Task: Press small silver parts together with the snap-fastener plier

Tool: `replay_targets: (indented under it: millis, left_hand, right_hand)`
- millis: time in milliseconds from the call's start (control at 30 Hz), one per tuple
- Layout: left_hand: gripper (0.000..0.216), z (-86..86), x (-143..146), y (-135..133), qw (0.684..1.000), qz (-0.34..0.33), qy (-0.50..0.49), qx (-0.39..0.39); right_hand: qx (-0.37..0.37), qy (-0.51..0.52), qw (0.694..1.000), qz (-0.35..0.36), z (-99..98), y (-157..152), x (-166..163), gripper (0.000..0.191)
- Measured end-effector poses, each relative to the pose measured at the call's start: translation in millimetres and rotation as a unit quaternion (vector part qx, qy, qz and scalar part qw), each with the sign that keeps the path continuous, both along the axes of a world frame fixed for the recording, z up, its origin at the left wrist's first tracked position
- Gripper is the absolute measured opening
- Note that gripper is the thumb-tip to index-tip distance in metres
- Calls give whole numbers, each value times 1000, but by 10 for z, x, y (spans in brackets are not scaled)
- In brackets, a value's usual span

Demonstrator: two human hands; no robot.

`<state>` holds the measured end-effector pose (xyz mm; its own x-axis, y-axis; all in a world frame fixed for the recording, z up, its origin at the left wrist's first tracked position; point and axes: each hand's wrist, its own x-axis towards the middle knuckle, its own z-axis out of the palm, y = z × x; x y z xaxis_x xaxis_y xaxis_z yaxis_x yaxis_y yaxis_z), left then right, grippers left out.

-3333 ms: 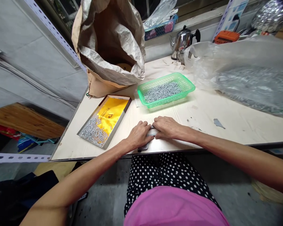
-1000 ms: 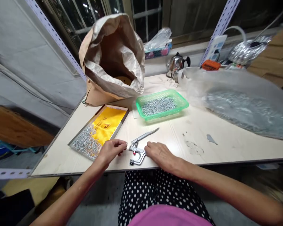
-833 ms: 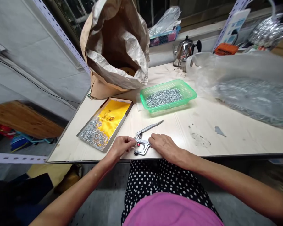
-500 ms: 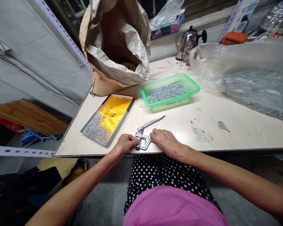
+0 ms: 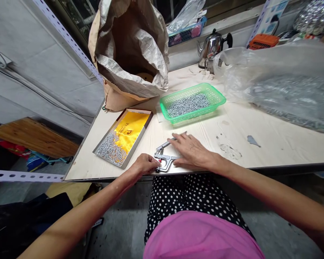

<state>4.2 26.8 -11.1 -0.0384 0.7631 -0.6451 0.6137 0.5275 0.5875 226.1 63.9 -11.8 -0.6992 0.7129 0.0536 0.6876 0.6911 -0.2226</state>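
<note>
A pair of grey snap-fastener pliers [image 5: 166, 158] lies near the table's front edge, its spring-loaded handles apart and a small red part at the jaw. My left hand [image 5: 145, 164] is pinched closed at the jaw end; whatever sits between its fingertips is too small to make out. Over the handles, my right hand [image 5: 190, 149] is spread, with its fingers at the upper handle and its thumb by the lower one. To the left, a shallow box [image 5: 137, 145] with a yellow lining contains many small silvery metal pieces [image 5: 110, 149].
A green plastic basket [image 5: 218, 98] of similar metal pieces stands behind the pliers. A large open paper sack [image 5: 116, 93] rises at the back left. On the right lies a clear plastic bag [image 5: 286, 90] of shiny pieces. A metal kettle [image 5: 211, 50] stands at the back.
My right hand has opened from its curled position by the lower handle and moved up across the handles. My left hand remains pinched at the jaw. The view has shifted slightly.
</note>
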Motion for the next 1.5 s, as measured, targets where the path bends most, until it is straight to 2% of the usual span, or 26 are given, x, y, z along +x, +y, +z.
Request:
replay_targets:
  millis: [67, 133, 267, 467, 600, 667, 733, 833, 933, 1033, 1100, 1167, 1267, 1367, 1500]
  left_hand:
    - [29, 17, 19, -24, 1000, 10, -1, -1]
    - [29, 30, 35, -47, 1000, 16, 3, 2]
    - [30, 46, 60, -72, 1000, 20, 8, 5]
    - [35, 47, 73, -91, 1000, 25, 8, 7]
    - [40, 29, 25, -129, 999, -6, 26, 18]
    - [41, 29, 5, -152, 994, -38, 81, 67]
    - [39, 34, 20, -163, 966, -83, 155, 191]
    - [38, 21, 130, -120, 885, -200, 191, 374]
    - [65, -43, 289, 10, 833, -335, 150, 414]
    - [77, -115, 402, 171, 817, -401, 123, 395]
    - [77, -135, 442, 253, 817, -411, 139, 381]
    - [75, -131, 469, 299, 813, -412, 167, 377]
    - [60, -117, 504, 307, 810, -409, 178, 380]
    - [51, -140, 526, 285, 823, -381, 165, 388]
    - [43, -204, 524, 278, 841, -337, 154, 395]
  right_hand:
    - [21, -7, 1000, -1, -40, 115, 62, 102]
    - [9, -21, 1000, 16, -106, 203, 103, 108]
    - [-19, -26, 999, 36, -175, 261, 125, 97]
    - [-12, -17, 999, 33, -96, 191, 108, 83]
    - [-16, -7, 999, 35, -34, 120, 103, 75]
    - [-18, -3, 999, 33, -21, 89, 95, 72]
    - [-15, 6, 999, 32, -29, 67, 84, 70]
    - [-14, 26, 999, 29, -76, 58, 76, 72]
    - [-29, 35, 998, 31, -122, 74, 105, 85]
    - [-46, 10, 999, 12, -104, 89, 175, 94]
    - [-48, -18, 999, -14, -45, 80, 217, 84]
    - [-46, -43, 998, -26, 36, 56, 234, 64]
    - [-43, -72, 996, -23, 146, 16, 205, 41]
    - [-44, -87, 995, -24, 188, 11, 155, 30]
    - [-59, -73, 996, -11, 128, 71, 133, 26]
